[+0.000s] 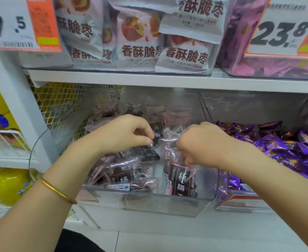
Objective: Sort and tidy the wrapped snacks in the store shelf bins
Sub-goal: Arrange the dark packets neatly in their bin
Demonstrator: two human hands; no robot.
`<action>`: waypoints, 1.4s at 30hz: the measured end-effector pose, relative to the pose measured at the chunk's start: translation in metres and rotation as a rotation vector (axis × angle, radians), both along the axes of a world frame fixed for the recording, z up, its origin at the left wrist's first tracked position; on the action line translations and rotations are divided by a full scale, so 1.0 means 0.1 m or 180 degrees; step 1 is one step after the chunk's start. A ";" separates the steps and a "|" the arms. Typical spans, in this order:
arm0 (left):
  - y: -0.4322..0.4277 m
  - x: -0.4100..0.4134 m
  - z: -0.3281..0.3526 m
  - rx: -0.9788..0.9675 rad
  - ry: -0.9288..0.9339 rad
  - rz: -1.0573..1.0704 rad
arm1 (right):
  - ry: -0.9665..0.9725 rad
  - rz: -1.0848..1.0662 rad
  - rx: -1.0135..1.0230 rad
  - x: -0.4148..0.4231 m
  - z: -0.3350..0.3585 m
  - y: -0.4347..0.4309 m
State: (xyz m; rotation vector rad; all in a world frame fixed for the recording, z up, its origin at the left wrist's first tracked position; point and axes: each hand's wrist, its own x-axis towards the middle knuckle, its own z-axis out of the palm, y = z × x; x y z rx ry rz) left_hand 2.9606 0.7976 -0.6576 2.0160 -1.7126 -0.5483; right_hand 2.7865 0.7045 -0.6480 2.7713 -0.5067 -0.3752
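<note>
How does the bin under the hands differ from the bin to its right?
The middle bin holds dark packets with pink edges; the right bin holds shiny purple sweets. The left hand and right hand grip packets in the middle bin; the right bin is untouched. Both are clear plastic.

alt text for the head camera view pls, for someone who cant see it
A person's left hand and right hand reach into a clear shelf bin, each gripping dark wrapped snack packets. A bin to its right holds purple-wrapped snacks, and pale snack bags sit on the shelf above.
</note>
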 end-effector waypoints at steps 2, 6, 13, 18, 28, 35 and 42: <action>0.01 0.03 -0.02 0.0013 -0.0165 0.0038 | -0.0266 0.0009 0.0019 -0.02 0.00 0.00; -0.01 0.08 -0.09 0.0133 -0.0537 0.0142 | -0.0242 0.0316 0.0334 0.01 -0.10 0.02; -0.04 0.11 -0.10 0.0179 -0.0844 0.0324 | -0.0187 0.0351 -0.0102 0.07 -0.19 0.07; -0.04 0.15 -0.05 -0.0423 -0.0944 0.0701 | -0.0166 0.0298 -0.0212 0.03 -0.23 0.10; -0.08 0.26 -0.05 -0.1253 -0.1488 0.0916 | -0.0862 0.0246 0.0516 0.35 -0.02 0.01; -0.08 0.42 -0.16 -0.0437 -0.1473 0.0883 | -0.0281 -0.0272 0.1239 1.18 -0.21 -0.21; -0.04 0.56 -0.06 0.0016 -0.0502 0.0926 | -0.0789 -0.0522 0.1708 1.14 -0.17 -0.40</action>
